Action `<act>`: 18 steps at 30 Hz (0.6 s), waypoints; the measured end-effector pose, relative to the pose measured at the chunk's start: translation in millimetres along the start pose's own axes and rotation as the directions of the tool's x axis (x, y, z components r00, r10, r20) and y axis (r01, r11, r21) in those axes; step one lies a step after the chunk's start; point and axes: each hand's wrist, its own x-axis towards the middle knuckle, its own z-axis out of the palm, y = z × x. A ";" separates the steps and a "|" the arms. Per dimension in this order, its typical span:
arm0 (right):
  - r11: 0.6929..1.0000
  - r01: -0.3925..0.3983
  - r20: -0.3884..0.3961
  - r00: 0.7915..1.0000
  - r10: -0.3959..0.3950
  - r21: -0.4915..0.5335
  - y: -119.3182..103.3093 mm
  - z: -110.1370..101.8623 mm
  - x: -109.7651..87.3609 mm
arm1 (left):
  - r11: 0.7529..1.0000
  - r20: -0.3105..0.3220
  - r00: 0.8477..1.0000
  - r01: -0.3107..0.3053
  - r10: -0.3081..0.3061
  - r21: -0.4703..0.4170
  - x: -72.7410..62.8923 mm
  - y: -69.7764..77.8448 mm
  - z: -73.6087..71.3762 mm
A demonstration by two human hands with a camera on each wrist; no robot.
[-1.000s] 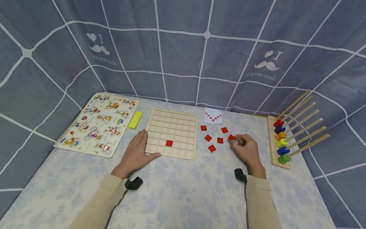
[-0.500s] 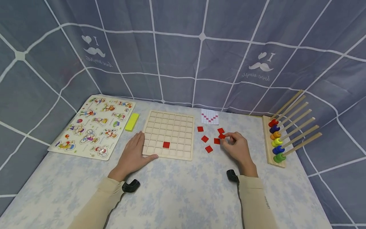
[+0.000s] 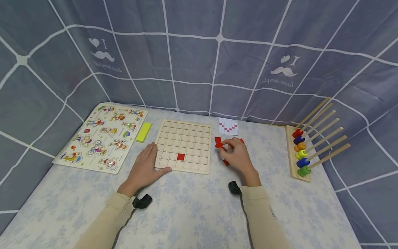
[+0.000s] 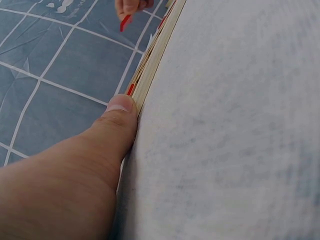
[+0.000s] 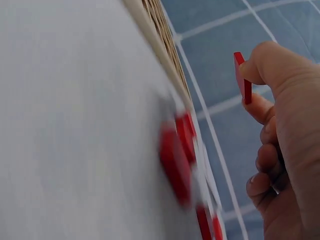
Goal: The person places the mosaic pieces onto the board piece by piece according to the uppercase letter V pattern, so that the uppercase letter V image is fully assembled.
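Note:
A square wooden grid board (image 3: 192, 141) lies mid-table with one red tile (image 3: 181, 157) in a cell near its front. My left hand (image 3: 141, 171) rests at the board's front left corner, fingers straight along the left side and thumb against the front edge. Just right of the board, my right hand (image 3: 238, 157) pinches another red square tile (image 5: 243, 79) between thumb and index finger, raised above the table in the right wrist view. Several loose red tiles (image 3: 226, 162) lie beneath and around this hand, partly hidden by it.
A small card (image 3: 228, 126) with a red V pattern lies behind the tiles. At right stands a wooden peg rack (image 3: 295, 162) with coloured rings. A yellow block (image 3: 143, 132) and a picture puzzle board (image 3: 102, 138) lie at left. A patterned curtain (image 3: 192, 62) closes the back.
My right hand has carried the pinched red tile leftward from the far side of the loose tiles to near the board's right edge. The left hand stays on the board; the head view shifted slightly.

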 end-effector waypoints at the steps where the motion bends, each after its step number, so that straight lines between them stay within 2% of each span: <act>1: 1.000 0.005 0.013 1.000 -0.005 0.002 -4.7 5.0 1.7 | 1.000 0.000 1.000 -0.002 0.002 -0.004 0.1 0.4 -0.2; 9: 0.999 0.015 0.140 0.990 -0.021 0.043 -42.4 43.8 13.0 | 1.000 0.003 1.000 0.009 -0.009 0.005 -1.2 1.0 -1.6; 18: 0.995 0.099 0.245 0.965 -0.097 0.004 -68.8 76.6 26.5 | 1.000 -0.002 1.000 0.005 -0.005 -0.004 0.4 -0.4 1.5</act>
